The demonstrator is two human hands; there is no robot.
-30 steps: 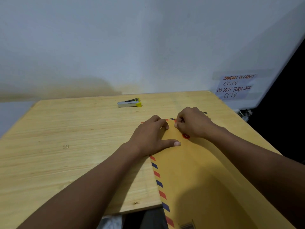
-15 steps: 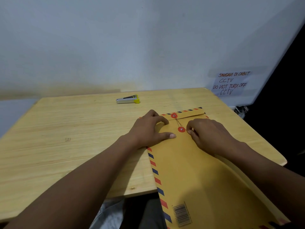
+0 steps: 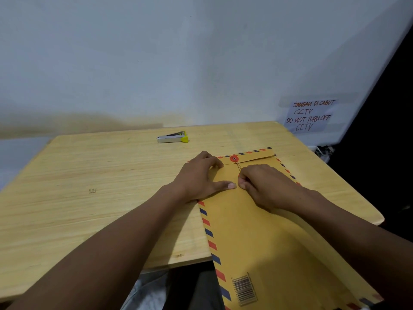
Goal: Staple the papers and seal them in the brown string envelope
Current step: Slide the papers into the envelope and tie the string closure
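The brown string envelope [image 3: 252, 231] with red and blue striped edges lies on the wooden table [image 3: 89, 198], its lower part hanging over the front edge. Its flap is folded down, and a red button [image 3: 234, 158] shows on the flap. A thin string [image 3: 238, 167] runs from that button down under my right hand [image 3: 261, 186], whose fingertips pinch it over the hidden lower button. My left hand [image 3: 201, 177] lies flat on the envelope's upper left part, thumb stretched toward the right hand. The papers are not visible.
A small silver stapler [image 3: 172, 137] with a yellow end lies at the back of the table near the white wall. A handwritten CCTV notice [image 3: 310, 115] is taped to the wall at the right. The table's right edge borders a dark gap.
My right hand has moved from the upper button down and round the lower button with the string, now covering it. The left hand has stayed pressed on the envelope.
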